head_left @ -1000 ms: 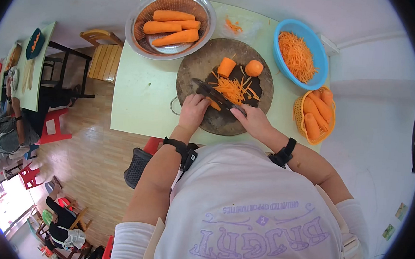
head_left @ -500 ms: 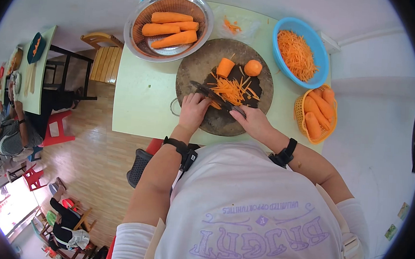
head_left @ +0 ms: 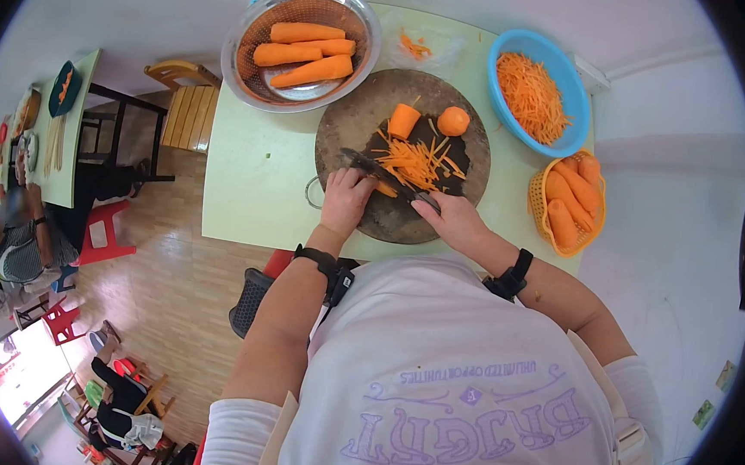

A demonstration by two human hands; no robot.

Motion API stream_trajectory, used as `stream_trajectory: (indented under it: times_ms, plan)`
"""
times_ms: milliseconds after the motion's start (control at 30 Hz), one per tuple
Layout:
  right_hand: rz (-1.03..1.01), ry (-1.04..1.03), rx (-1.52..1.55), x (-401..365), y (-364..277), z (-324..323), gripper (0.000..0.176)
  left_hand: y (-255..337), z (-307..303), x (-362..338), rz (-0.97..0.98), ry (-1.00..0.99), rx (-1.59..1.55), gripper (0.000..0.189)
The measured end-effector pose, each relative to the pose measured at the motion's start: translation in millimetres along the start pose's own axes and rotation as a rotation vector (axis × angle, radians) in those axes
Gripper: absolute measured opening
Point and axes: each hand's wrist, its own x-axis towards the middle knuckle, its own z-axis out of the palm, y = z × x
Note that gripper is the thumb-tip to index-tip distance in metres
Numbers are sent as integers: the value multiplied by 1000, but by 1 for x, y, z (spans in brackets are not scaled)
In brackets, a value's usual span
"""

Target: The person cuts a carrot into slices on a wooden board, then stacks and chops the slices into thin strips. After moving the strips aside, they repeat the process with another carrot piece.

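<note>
Your left fingers point(head_left: 352, 179) are curled narrow, tips down on a small carrot piece point(head_left: 384, 188), pinning it to the board right against the blade. Your right fingers point(head_left: 430, 206) are wrapped shut round the handle of the knife point(head_left: 377, 171). The blade runs from the right hand point(head_left: 453, 219) toward 10 o'clock, across the front of the left hand point(head_left: 346, 198).

Judging by that, you're cutting thin strips. To do it well:
- Tuck the left tips back w/ knuckles fwd as the guide. The piece is short, so there's little room.
- Lay the flat side down so it can't roll.
- Rock from the tip in even strokes for same-width strips.

The cut strips point(head_left: 412, 159) lie just past the blade at 12 o'clock. Beyond them sit a carrot chunk point(head_left: 404, 120) and a rounded carrot end point(head_left: 454, 121), near each other but apart. All of it is on the round chopping board point(head_left: 354, 119).

Round the board on the pale green surface point(head_left: 256, 172):
- 10 o'clock: metal colander point(head_left: 232, 50) w/ whole peeled carrots point(head_left: 303, 52).
- 2 o'clock: blue bowl point(head_left: 496, 68) of shredded carrot point(head_left: 531, 95).
- 3 o'clock: yellow basket point(head_left: 536, 211) w/ more carrots point(head_left: 569, 199).
- 12 o'clock: a few scraps point(head_left: 416, 45) on clear plastic.

There's a dark band on each wrist.

Writing: your shirt point(head_left: 465, 394) has purple print, upside down from here. The small line reads "UNLIMITED OPPORTUNITIES". Can't make out the big word under it. No brand shows on the knife, bowls or basket.
</note>
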Motion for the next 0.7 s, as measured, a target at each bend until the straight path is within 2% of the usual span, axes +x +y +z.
stream_trajectory:
  times_ms: [67, 267, 500, 600, 700]
  plan:
    - [13, -6, -17, 1, 1, 1, 50, 0, 1, 0, 0, 1, -4, 12]
    - [41, 1, -45, 7, 3, 12, 50, -2, 2, -1, -2, 2, -1, 13]
    - [-104, 106, 122, 10, 12, 7, 46, 0, 1, 1, 1, 18, 5, 14]
    - [12, 31, -36, 6, 12, -4, 46, 2, 1, 2, -36, -45, 21, 15]
    - [46, 25, -120, 7, 21, -12, 46, 3, 1, 3, -56, -66, 5, 12]
